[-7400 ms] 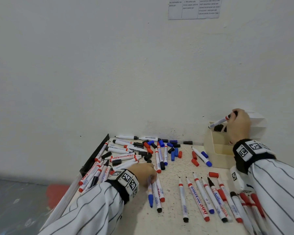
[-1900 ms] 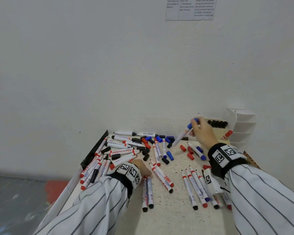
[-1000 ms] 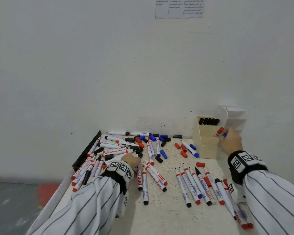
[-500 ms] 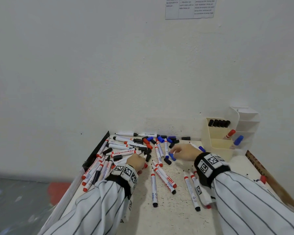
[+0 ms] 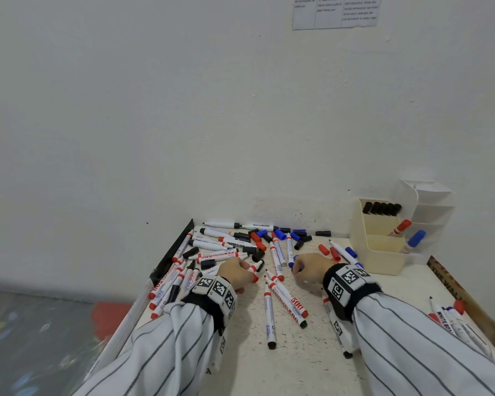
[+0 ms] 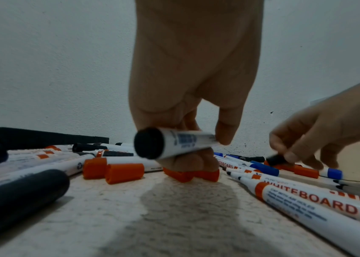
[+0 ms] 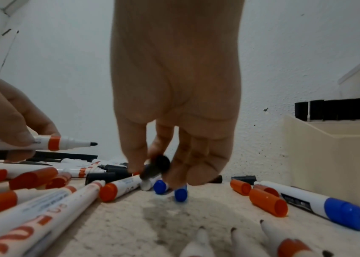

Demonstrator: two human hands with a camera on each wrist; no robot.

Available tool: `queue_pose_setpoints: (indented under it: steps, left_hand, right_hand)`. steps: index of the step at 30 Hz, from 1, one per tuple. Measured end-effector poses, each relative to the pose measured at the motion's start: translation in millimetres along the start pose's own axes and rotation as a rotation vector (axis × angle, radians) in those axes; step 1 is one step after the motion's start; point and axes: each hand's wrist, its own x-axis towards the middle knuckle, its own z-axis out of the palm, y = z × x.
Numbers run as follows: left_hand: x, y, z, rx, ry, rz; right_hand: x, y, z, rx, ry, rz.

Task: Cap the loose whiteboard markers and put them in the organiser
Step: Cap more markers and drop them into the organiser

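My left hand grips an uncapped black-tipped marker by its barrel just above the counter; my right hand pinches a black cap. Both look light, stiff and slick, so I judge mid-barrel the safest hold. The organiser sits far right. The cap is blurred; its open end is unclear.

Sleeves: white with thin dark pinstripes, both arms | wristbands: black, one per wrist | tags: square black-and-white coded markers on white blocks
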Motion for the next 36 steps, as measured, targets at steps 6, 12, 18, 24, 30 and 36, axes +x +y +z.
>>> queue_pose_setpoints:
  steps: [6, 12, 18, 24, 30, 36]
  left_hand:
    - [-1, 4, 5, 0.054, -0.009, 0.077]
    - [1, 8, 17, 0.039, -0.038, 0.199]
    - [1, 9, 24, 0.062, -0.060, 0.274]
    - [-2, 6, 28, 0.053, -0.095, 0.296]
    - [-8, 7, 34, 0.048, -0.125, 0.343]
    - [-17, 11, 37, 0.184, 0.021, 0.508]
  right_hand:
    - [-7, -5, -12, 0.200, 0.220, -0.111]
    - [-15, -7, -10, 0.275, 0.253, -0.227]
    - [-22, -1, -6, 0.315, 0.254, -0.293]
    - [-30, 7, -3, 0.349, 0.287, -0.289]
    - [-30, 11, 6, 0.397, 0.252, -0.272]
    - [-36, 8, 10, 0.431, 0.279, -0.078]
